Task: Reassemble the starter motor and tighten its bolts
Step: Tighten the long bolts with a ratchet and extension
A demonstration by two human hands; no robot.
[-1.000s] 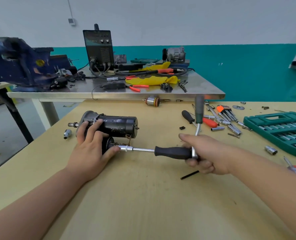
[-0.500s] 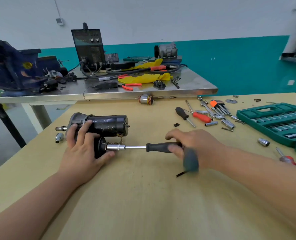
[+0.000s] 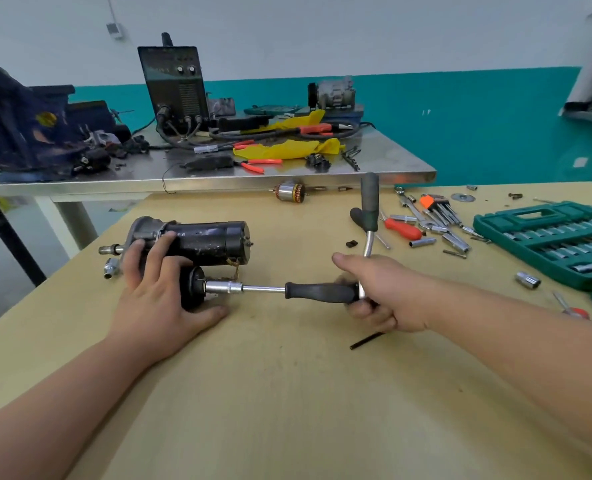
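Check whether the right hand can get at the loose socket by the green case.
Likely yes, once freed: the right hand grips the wrench; the socket lies on open table beside it, nothing between.

place: workshop | signs: bench vise [image 3: 17, 126], welder [image 3: 175, 84], socket set [image 3: 495, 221] (teal case), scattered tools [image 3: 436, 211]

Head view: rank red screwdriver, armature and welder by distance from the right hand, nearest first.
1. Red screwdriver: just beyond the right hand, slightly to its right.
2. Armature: far edge of the wooden table, off to the left.
3. Welder: on the steel table behind, far left.
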